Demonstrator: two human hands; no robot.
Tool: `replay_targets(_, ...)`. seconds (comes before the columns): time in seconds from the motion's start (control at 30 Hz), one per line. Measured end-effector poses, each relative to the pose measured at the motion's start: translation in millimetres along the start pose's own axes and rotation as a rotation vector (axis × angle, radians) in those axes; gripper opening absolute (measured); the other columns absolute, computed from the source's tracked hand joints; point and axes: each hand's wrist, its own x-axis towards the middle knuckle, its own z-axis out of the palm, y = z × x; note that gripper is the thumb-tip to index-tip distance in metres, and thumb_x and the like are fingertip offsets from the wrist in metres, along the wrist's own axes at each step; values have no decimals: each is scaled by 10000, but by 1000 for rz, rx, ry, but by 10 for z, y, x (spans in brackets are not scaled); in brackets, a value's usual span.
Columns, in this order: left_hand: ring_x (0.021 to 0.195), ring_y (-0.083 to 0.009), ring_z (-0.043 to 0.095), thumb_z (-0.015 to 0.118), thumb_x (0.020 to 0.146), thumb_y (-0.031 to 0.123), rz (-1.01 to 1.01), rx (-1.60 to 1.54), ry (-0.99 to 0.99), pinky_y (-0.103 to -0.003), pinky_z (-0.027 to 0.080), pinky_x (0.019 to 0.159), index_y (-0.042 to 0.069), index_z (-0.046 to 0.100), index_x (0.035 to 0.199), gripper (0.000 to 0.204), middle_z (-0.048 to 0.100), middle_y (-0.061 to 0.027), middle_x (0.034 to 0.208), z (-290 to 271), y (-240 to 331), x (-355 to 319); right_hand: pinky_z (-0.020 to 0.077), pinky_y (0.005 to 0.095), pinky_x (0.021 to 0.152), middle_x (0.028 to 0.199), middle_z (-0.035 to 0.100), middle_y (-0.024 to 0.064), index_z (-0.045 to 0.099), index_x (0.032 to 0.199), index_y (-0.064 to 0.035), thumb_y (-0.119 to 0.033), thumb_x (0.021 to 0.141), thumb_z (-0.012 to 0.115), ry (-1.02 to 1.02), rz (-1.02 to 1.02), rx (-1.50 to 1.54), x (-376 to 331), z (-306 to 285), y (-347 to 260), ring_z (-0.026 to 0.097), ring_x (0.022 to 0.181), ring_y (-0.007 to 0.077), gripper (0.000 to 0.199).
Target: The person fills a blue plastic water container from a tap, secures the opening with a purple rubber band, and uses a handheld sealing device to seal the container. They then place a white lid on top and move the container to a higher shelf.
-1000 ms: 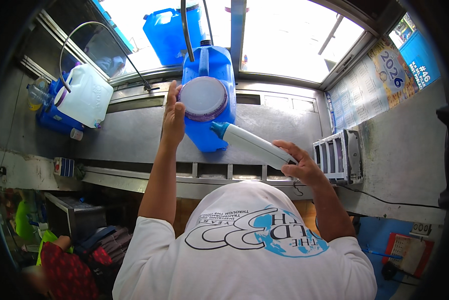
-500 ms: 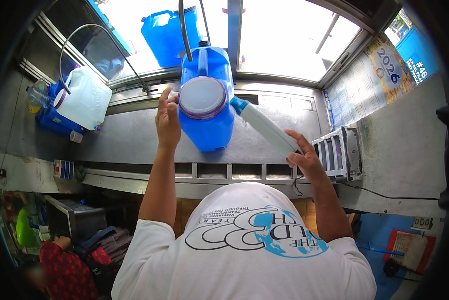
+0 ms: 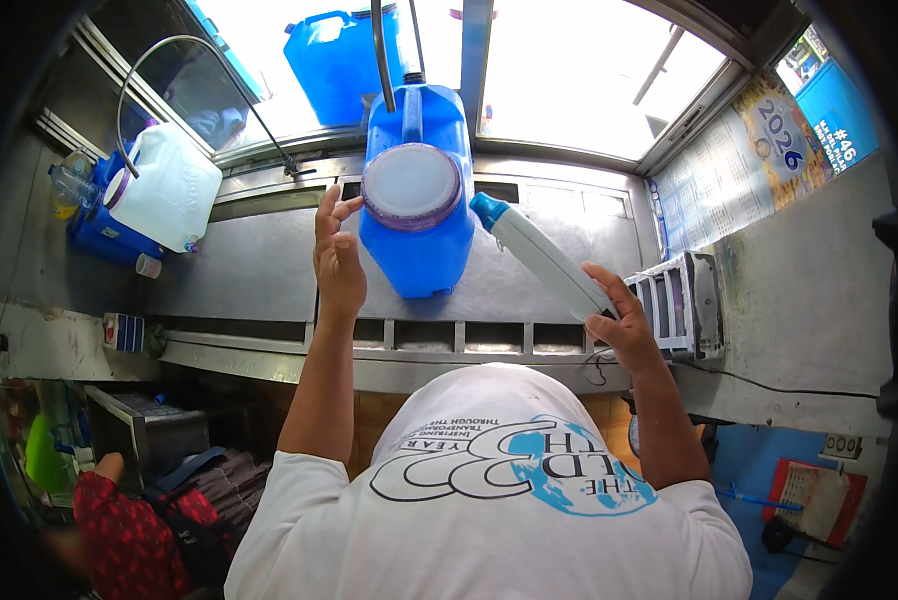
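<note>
A blue water jug [image 3: 416, 265] stands on the metal counter in front of me, with a wide whitish cap [image 3: 412, 183] ringed by a purple band. My left hand [image 3: 339, 260] is beside the jug's left side, fingers apart, one fingertip at the cap's rim; whether it presses there I cannot tell. In my right hand [image 3: 617, 315] is a long pale-grey heat gun [image 3: 554, 260]. Its blue nozzle points up and left at the jug's right side, with a small gap between them.
A white jug [image 3: 174, 190] and a plastic bottle [image 3: 73, 190] are at the left under a curved hose [image 3: 184, 40]. Another blue jug [image 3: 339, 75] stands by the window. A grey slatted rack [image 3: 674, 310] is at the right, a black cord [image 3: 769, 390] behind it. A person in red [image 3: 129, 530] is at lower left.
The fingers of my left hand have spread, one reaching to the cap's rim. My right hand and the heat gun have shifted slightly to the right.
</note>
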Motion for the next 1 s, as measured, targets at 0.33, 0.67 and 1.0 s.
replay_targets(0.33,1353,-319,388,235,905,758,17,-65,41,-429,289,1115,32,244,1499,938,418,-252,1429,131,9,108,454,290,893,1170,587,91,456,1409,-82,-121,806,655,-72,-67,-94,-48,251,-5,555,998,140,636)
replay_targets(0.67,1368,-304,367,217,903,764,-6,-204,-24,-443,216,1148,54,227,1514,936,410,-222,1447,166,-146,249,467,294,860,1122,577,80,453,1406,-68,-107,800,653,-39,-80,-132,-116,403,-9,551,963,134,639)
replay_targets(1.0,1341,-298,400,208,895,778,56,-57,-41,-467,224,1135,104,298,1491,904,477,-170,1404,-73,-58,-52,442,288,916,1175,579,87,447,1407,-55,-70,783,651,93,-21,-175,-290,474,-43,541,1026,135,657)
